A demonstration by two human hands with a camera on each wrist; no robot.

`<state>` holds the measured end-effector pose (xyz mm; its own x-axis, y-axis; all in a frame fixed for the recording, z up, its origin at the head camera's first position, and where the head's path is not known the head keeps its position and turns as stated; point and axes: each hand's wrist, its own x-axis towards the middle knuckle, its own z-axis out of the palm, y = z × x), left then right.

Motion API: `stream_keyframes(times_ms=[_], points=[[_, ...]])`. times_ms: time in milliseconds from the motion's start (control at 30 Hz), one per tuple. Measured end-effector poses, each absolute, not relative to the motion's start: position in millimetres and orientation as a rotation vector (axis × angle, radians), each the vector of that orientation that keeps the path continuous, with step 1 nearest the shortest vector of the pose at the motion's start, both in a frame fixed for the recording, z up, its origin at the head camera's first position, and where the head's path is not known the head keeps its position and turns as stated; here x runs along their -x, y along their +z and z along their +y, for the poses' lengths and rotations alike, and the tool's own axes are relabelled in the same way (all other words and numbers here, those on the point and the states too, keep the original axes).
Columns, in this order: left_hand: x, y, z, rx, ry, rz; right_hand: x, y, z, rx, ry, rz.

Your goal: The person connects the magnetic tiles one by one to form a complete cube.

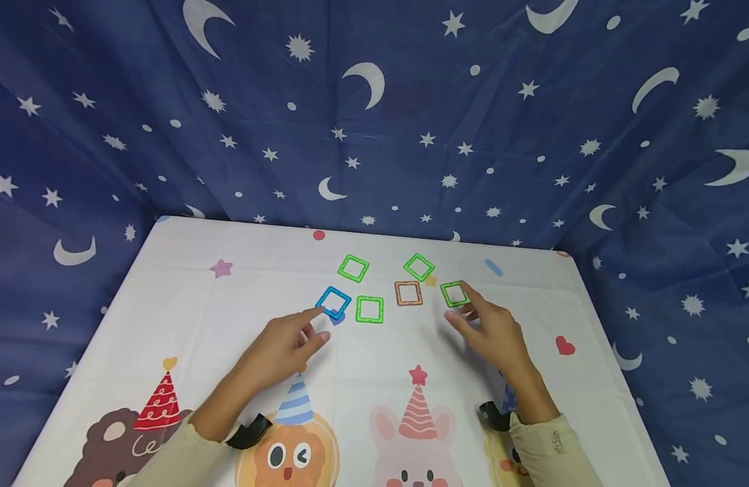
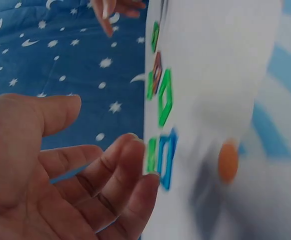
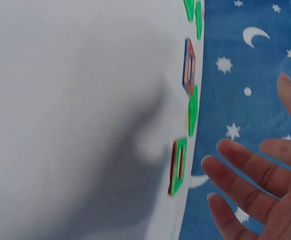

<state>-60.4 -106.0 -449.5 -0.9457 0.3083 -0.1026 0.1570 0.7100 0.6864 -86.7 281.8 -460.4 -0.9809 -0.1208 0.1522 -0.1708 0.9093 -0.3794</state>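
Several square, open plastic frames lie flat on the white tabletop. My left hand (image 1: 283, 348) reaches to the blue square frame (image 1: 341, 293), its index fingertip at the near edge; whether it touches I cannot tell. In the left wrist view that hand (image 2: 85, 185) has loosely bent fingers and nothing in them. My right hand (image 1: 490, 329) is over the rightmost green square frame (image 1: 444, 295), index finger by its right side. Seen from the right wrist, the fingers are spread and hold nothing; a red edge shows beneath that green frame (image 3: 181, 162).
Between the hands lie an orange square frame (image 1: 407, 283) and a green one (image 1: 370, 297). Two more green frames, one at the left (image 1: 344, 264) and one at the right (image 1: 412, 273), lie farther back. A blue star-printed curtain (image 1: 398, 176) rises behind the cartoon-printed tabletop (image 1: 277, 270).
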Motion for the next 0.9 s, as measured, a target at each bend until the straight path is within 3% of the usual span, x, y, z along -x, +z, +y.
stream_keyframes(times_ms=[233,900], points=[[76,-464,-78,-0.257,1.226,2.506,101,-468,258,-0.250,0.673,-2.962],[103,-483,-38,-0.321,1.121,2.470,145,-489,227,-0.260,0.726,-3.002]])
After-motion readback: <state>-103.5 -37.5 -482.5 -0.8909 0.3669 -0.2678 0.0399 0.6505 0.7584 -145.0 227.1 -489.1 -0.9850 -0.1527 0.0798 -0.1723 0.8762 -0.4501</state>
